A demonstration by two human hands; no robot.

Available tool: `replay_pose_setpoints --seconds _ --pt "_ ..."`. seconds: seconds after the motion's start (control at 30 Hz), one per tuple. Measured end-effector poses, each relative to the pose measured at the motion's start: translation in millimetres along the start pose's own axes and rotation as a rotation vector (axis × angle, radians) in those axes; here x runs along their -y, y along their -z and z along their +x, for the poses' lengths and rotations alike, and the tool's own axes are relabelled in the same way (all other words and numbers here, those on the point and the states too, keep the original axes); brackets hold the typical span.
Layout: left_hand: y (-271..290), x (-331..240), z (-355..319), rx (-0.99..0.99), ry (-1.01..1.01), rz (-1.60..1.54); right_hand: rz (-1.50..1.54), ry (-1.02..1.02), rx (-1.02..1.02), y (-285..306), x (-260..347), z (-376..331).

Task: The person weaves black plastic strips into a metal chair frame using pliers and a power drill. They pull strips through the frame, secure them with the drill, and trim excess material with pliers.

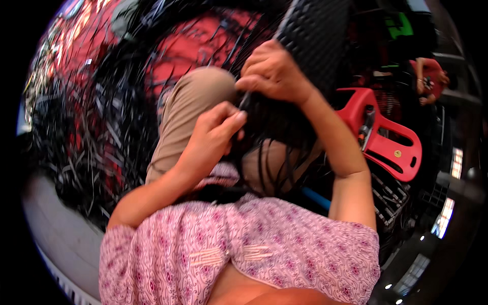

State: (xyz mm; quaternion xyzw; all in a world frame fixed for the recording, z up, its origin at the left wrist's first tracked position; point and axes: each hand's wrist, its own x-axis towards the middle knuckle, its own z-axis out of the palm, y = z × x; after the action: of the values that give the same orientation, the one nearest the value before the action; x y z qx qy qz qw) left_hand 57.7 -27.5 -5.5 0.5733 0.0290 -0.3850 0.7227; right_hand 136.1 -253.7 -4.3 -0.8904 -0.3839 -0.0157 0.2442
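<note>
A black woven panel [317,43] of plastic strips rises in front of me, its lower part lying over my lap. My left hand [216,129] is closed, thumb and forefinger pinching a thin black strip [245,100] just above my knee. Higher up and to the right, my right hand [274,71] is curled in a fist by the panel's edge, with the same strip running up into it. What lies inside its fingers is hidden. Loose black strip ends [277,165] hang down between my knees.
At left, a large tangle of black strips [112,112] lies over red material [188,46]. To my right stands a red plastic chair [394,147] with a slotted back. A person in a red shirt [429,79] is farther off at the right.
</note>
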Motion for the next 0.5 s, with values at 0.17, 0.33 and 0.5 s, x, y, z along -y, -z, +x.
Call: replay_pose_setpoints --seconds 0.17,0.33,0.5 --pt "33.5 -6.3 18.7 -0.009 -0.213 0.418 -0.084 0.057 -0.207 -12.6 0.5 8.2" --pt "36.5 9.8 71.7 -0.182 -0.613 0.569 -0.087 0.013 -0.266 -24.2 -4.7 1.9" --pt "19.4 9.9 65.1 -0.132 -0.405 0.292 -0.142 -0.017 -0.244 -31.0 -0.8 1.9"
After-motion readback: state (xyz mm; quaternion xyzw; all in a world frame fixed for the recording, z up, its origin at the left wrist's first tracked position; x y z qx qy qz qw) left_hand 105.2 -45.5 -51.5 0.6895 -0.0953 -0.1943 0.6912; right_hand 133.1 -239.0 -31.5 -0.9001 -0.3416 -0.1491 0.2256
